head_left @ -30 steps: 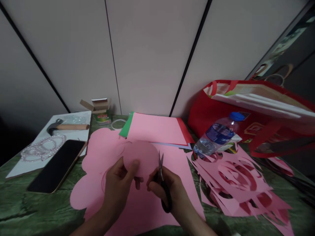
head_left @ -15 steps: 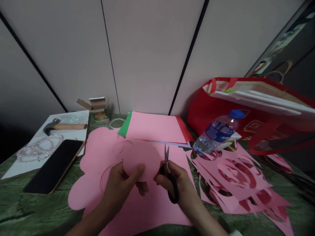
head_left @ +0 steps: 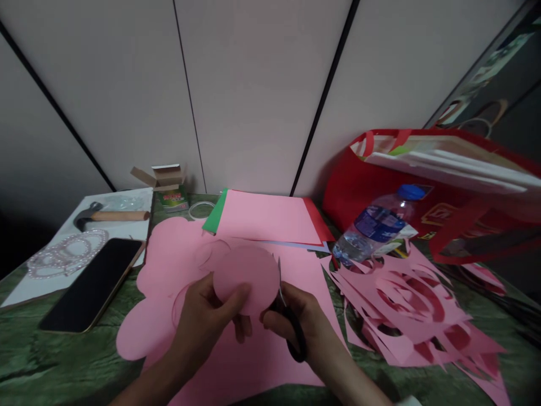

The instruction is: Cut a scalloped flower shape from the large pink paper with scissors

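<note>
Scissors (head_left: 291, 316) gripped by the right hand (head_left: 311, 321) have been brought to the left hand's (head_left: 205, 310) pinched disc (head_left: 247, 269), within cutting reach.

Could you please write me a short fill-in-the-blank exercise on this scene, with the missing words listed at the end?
1. The left hand holds a paper disc whose colour is ____.
2. The ____-handled scissors are gripped by the right hand.
3. The bag behind the bottle is mainly ____ in colour.
4. The phone and the hammer both lie on the ____ side of the picture.

Missing words: pink; black; red; left.
</note>
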### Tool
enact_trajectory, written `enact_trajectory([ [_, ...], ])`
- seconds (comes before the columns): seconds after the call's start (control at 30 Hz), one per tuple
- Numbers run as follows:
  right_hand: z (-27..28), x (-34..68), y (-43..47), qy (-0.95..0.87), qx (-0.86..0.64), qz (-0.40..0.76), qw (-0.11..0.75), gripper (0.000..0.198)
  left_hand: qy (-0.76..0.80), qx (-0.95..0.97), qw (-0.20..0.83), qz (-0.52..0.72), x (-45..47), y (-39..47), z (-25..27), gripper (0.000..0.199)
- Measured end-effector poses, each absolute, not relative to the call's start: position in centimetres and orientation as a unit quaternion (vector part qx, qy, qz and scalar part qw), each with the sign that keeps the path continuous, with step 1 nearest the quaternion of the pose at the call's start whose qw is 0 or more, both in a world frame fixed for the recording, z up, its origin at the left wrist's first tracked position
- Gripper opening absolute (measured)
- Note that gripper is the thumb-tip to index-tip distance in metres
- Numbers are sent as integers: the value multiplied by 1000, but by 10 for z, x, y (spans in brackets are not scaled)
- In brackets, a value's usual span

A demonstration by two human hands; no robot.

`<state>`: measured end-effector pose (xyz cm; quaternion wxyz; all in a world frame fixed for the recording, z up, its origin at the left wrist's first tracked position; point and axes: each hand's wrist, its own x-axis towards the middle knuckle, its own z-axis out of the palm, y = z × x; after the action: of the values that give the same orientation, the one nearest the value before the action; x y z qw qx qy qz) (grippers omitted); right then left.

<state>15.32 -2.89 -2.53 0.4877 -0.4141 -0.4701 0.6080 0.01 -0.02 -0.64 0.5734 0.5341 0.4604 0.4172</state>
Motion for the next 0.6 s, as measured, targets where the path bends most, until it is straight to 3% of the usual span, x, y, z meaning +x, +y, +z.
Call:
enact_trajectory([
  [0.13, -24, 159, -25, -463, -445, 589, 491, 24, 471, 534, 573, 406, -3, 3, -9, 19],
  [0.33, -28, 158, -26, -461, -466, 595, 464, 25, 515, 498, 558, 419, -3, 5, -10, 37],
  [0.6, -25, 157, -26, -468, -469, 579, 475, 21, 521, 532, 552, 375, -4, 2, -8, 38],
])
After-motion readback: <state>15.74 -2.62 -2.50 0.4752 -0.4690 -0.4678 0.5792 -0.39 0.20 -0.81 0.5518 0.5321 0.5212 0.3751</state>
